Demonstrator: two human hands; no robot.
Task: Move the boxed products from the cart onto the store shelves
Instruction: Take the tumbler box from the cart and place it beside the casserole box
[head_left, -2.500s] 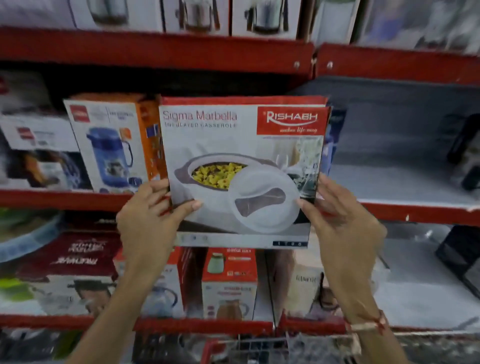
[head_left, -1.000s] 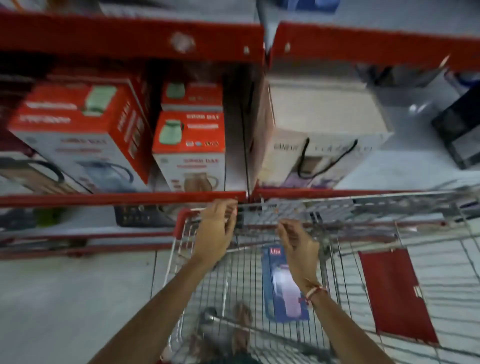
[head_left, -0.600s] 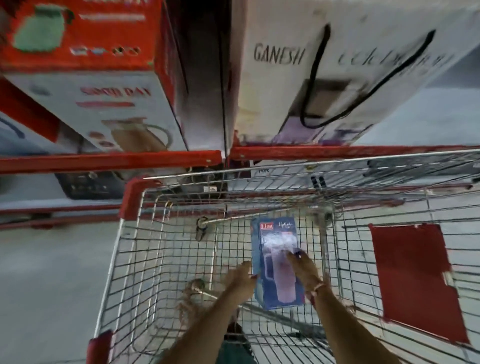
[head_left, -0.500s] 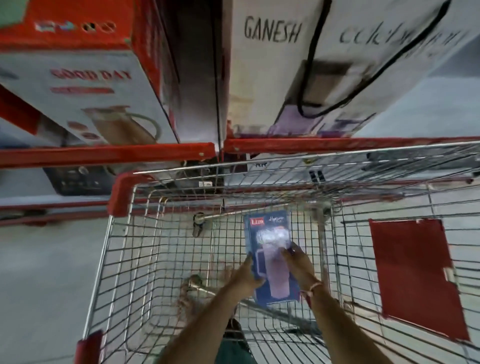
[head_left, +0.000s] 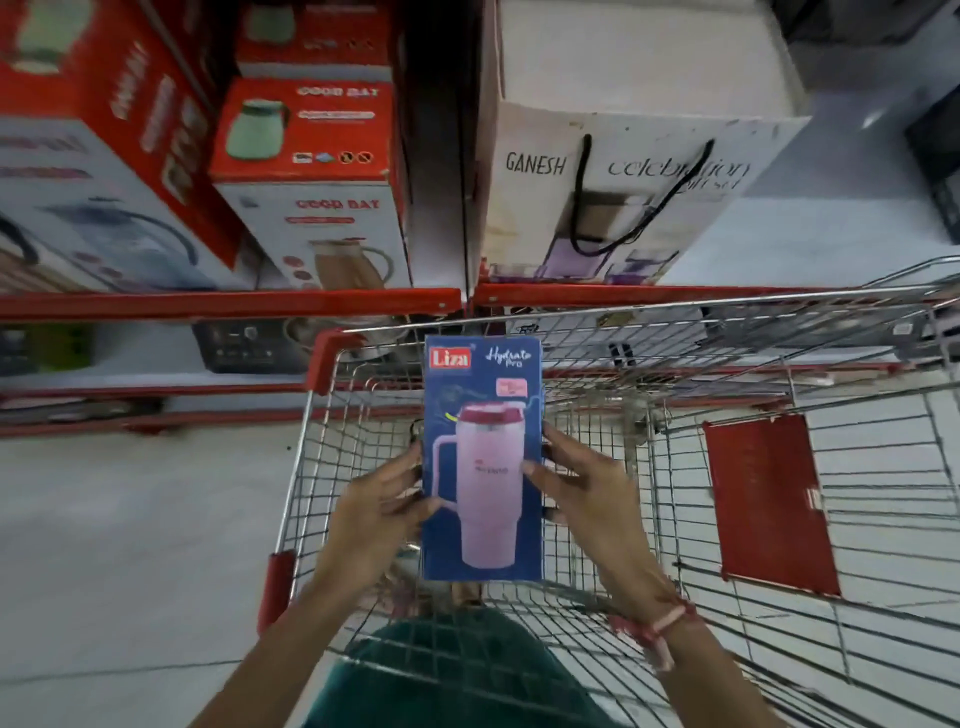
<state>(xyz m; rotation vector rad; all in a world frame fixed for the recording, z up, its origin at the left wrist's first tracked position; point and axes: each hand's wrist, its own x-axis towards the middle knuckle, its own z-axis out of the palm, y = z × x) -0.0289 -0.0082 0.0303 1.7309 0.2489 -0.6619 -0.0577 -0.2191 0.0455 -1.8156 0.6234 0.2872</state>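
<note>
A tall blue box printed with a pink tumbler and the name Liza is held upright above the wire cart. My left hand grips its left edge and my right hand grips its right edge, thumb across the front. The cart's basket below shows no other box. The red-edged shelf just beyond the cart carries boxed goods.
On the shelf stand red and white jug boxes at the left and a big white Ganesh gift box at the right, with bare shelf further right. A red flap hangs in the cart. Grey floor lies at the left.
Both hands closed on the blue box at the bottom of the cart and raised it up out of the basket. The view tilted up a little.
</note>
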